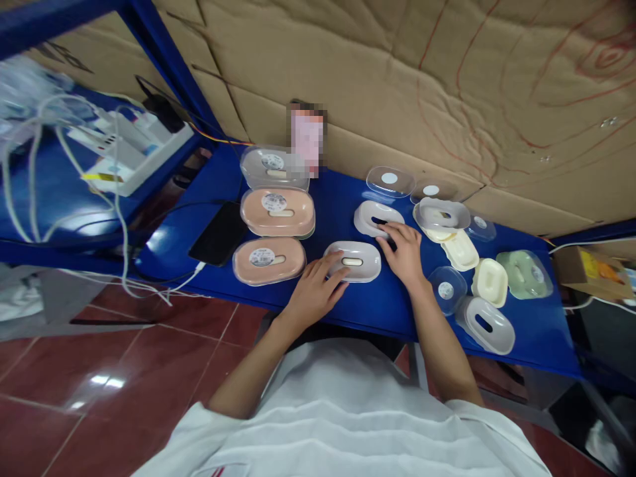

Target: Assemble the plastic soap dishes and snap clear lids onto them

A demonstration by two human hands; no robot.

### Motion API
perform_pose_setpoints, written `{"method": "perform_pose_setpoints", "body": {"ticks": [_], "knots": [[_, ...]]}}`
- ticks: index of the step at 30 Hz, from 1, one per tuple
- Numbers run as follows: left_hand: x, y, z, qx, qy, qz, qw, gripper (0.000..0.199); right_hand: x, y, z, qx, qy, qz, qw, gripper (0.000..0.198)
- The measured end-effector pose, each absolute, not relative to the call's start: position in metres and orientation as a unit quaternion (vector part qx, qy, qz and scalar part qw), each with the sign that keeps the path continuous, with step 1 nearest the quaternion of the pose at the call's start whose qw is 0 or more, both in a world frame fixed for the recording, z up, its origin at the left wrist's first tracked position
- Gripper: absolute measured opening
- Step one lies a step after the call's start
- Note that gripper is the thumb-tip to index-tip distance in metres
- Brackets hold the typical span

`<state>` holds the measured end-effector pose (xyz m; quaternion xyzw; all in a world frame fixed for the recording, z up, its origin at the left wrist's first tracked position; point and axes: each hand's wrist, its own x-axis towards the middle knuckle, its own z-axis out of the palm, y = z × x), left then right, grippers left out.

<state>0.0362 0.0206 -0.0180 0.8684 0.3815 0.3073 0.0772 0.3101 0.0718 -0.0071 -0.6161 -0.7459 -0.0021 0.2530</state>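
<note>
White shirt (322,411), soft wavy creases across the front. Pale patch (199,471) on the chest, thin red stripes (218,472) on it. Short left sleeve (183,437) near patch; matching right sleeve (491,427) well apart from patch. Forearms (265,368), left hand (315,285), right hand (406,255): bare.

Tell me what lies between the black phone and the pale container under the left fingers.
The nearer peach container, then a narrow strip of blue tabletop, lies between phone and pale container in the head view.
</note>
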Motion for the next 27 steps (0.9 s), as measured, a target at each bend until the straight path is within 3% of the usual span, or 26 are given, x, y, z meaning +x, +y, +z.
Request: {"method": "perform_pose_setpoints", "body": {"ticks": [9, 19, 27], "knots": [[0.036, 0.021, -0.019, 0.837, 0.392, 0.357, 0.137, 0.047, 0.308, 0.069, -0.001, -0.604, -0.754, 0.006, 0.258, 0.034], [0.033, 0.024, -0.027, 0.786, 0.429, 0.377, 0.237, 0.073, 0.275, 0.001, 0.008, -0.523, -0.805, 0.001, 0.280, 0.031], [0.032, 0.027, -0.025, 0.797, 0.425, 0.366, 0.224, 0.063, 0.260, -0.011, 0.001, -0.509, -0.825, -0.024, 0.245, 0.040]]}}
